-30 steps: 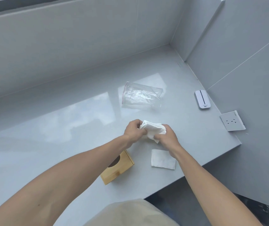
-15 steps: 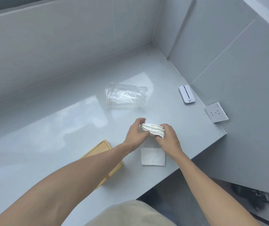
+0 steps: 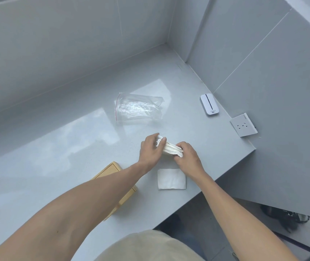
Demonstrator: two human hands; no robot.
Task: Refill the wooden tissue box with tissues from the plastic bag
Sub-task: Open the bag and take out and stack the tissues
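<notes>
Midway through the refill: both hands, left hand (image 3: pixel 150 149) and right hand (image 3: pixel 187 157), clasp 1 tissue stack (image 3: pixel 170 147) above the counter (image 3: pixel 75 147), the plastic bag (image 3: pixel 138 108) apparently emptied, wooden tissue box (image 3: pixel 120 187) (partly hidden) not yet filled, 1 loose tissue (image 3: pixel 171 179) nearby.

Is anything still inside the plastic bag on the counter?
The plastic bag lies flat and see-through, with only crinkles and glare showing, so it looks empty. The tissue stack is out, held between the left hand and right hand.
</notes>
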